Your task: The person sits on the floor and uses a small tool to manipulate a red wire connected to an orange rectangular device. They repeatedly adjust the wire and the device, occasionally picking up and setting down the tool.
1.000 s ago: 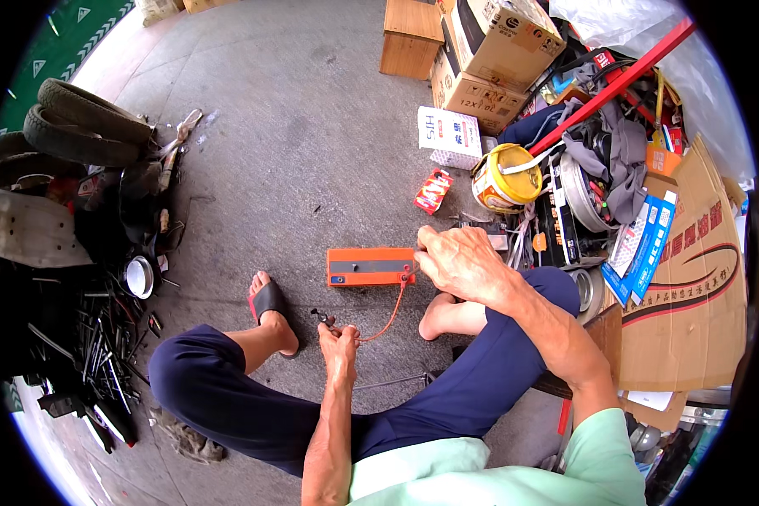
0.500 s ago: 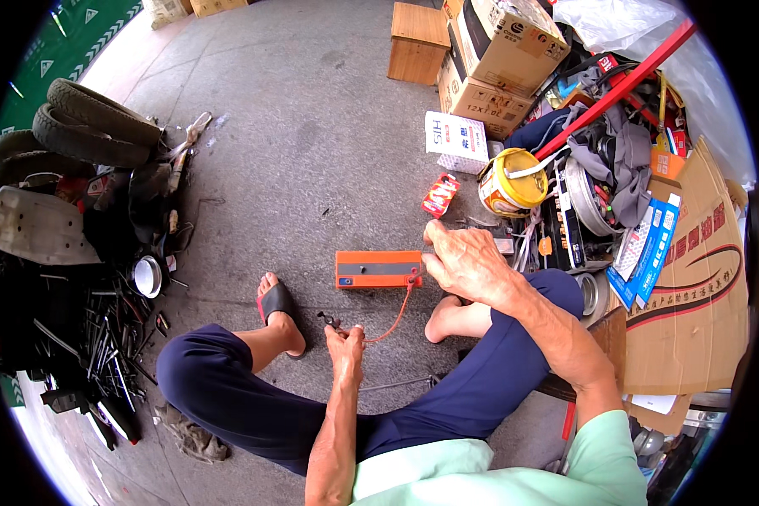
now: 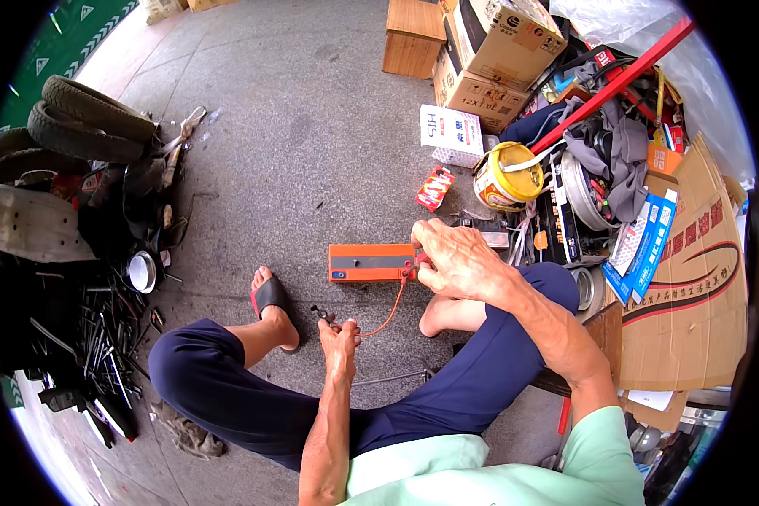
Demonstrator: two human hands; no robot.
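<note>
An orange box [image 3: 358, 251] with a dark grey strip along its top lies on the floor between my feet. My right hand [image 3: 460, 261] is at its right end, fingers bent and closed; a bit of red shows between thumb and fingers, too hidden to name. From that end of the box a thin orange cable [image 3: 392, 312] curves down to my left hand [image 3: 339, 346]. The left fingers are closed around a small dark clip-like piece [image 3: 321, 314] whose tip sticks out beyond them.
Old tyres [image 3: 93, 118] and a heap of metal tools [image 3: 101, 354] lie at the left. To the right stand a yellow-lidded bucket [image 3: 514, 173], a small red carton [image 3: 434, 187], stacked cardboard boxes [image 3: 489, 93] and a large cardboard sheet [image 3: 691, 287]. A sandalled foot [image 3: 274, 308] is near the box.
The whole view has shifted slightly. My right hand's fingers have moved a little at the box's end, and a red bit now shows between them. The left hand keeps its grip.
</note>
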